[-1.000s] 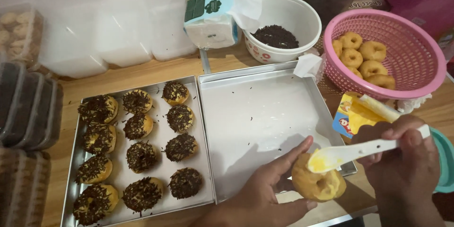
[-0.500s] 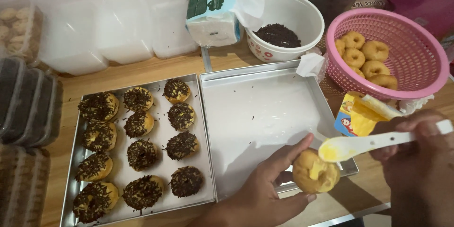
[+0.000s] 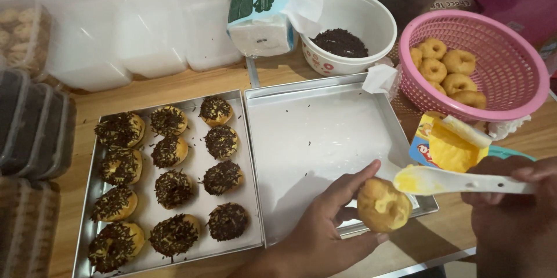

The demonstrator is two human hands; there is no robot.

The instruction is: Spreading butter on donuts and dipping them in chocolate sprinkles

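My left hand (image 3: 325, 220) holds a plain golden doughnut (image 3: 383, 205) by its edge, over the near right corner of an empty metal tray (image 3: 313, 133). My right hand (image 3: 513, 208) grips a white plastic spreader (image 3: 458, 181) whose yellow-smeared blade hovers just above the doughnut. An opened yellow packet of spread (image 3: 449, 147) lies behind the spreader. A second metal tray (image 3: 194, 173) on the left carries several doughnuts (image 3: 174, 188) topped with dark chocolate sprinkles.
A pink basket (image 3: 499, 63) with several plain doughnuts (image 3: 447, 69) stands at the back right. A white bowl of chocolate sprinkles (image 3: 342, 40) and a tissue pack (image 3: 261, 8) sit behind the trays. Stacked clear plastic boxes (image 3: 29, 121) line the left edge of the wooden table (image 3: 156, 89).
The spreader has lifted off the doughnut and drawn slightly right. My left hand has turned the doughnut and holds it a little higher and further right.
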